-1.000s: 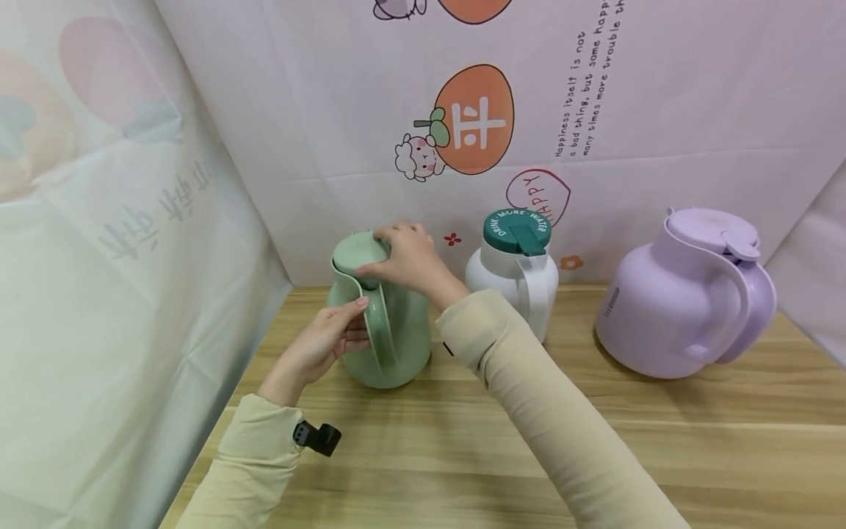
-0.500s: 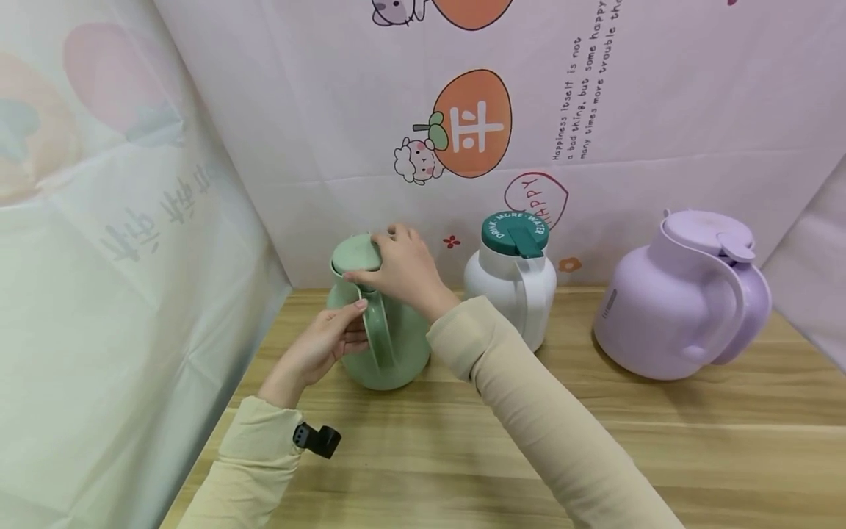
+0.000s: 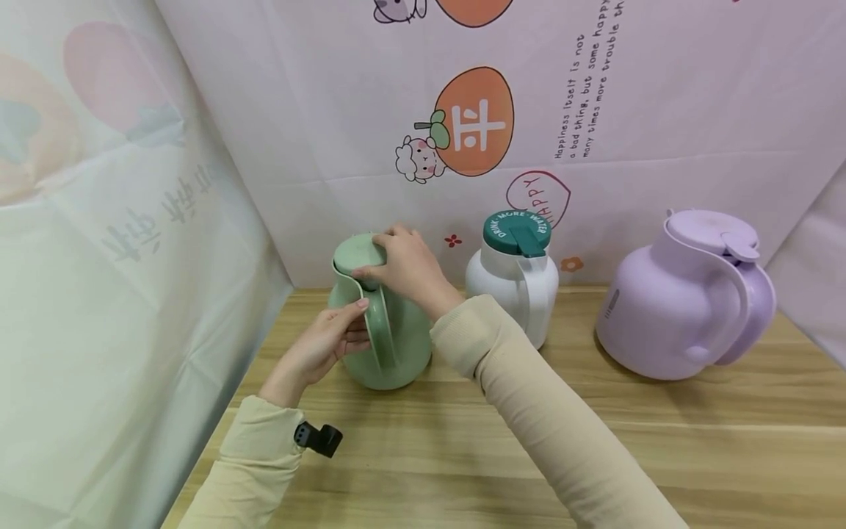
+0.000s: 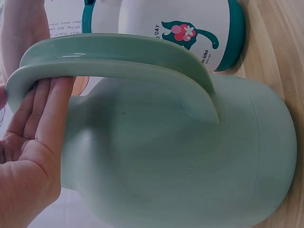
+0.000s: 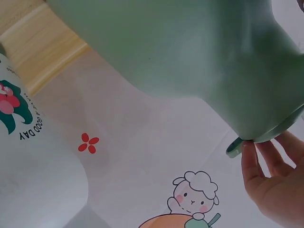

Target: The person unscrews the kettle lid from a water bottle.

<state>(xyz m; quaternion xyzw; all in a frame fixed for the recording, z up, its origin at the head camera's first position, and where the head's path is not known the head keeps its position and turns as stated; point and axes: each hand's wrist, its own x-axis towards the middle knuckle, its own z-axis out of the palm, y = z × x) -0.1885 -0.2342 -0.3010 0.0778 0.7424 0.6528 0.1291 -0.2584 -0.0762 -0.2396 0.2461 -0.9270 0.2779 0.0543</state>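
Observation:
A green thermos jug (image 3: 410,334) stands on the wooden table at the left, its handle facing me. My left hand (image 3: 327,342) holds the upper part of the handle (image 4: 123,52), thumb on one side and fingers lying against the inner side. From above, my right hand (image 3: 410,261) grips the jug's round green lid (image 3: 357,252), thumb at the near edge and fingers over the far edge. In the right wrist view, the fingertips (image 5: 250,147) of that hand are right at the jug's rim. The lid sits in the jug's mouth.
A white jug (image 3: 502,275) with a dark green lid (image 3: 518,231) stands right beside the green one, behind my right forearm. Farther right is a lilac jug (image 3: 661,308). A printed cloth (image 3: 330,110) hangs close behind them, and another hangs along the left edge.
My right thumb has slid slightly left along the lid's edge, then a little back right. The left hand keeps its hold on the handle, and the jug stays in place.

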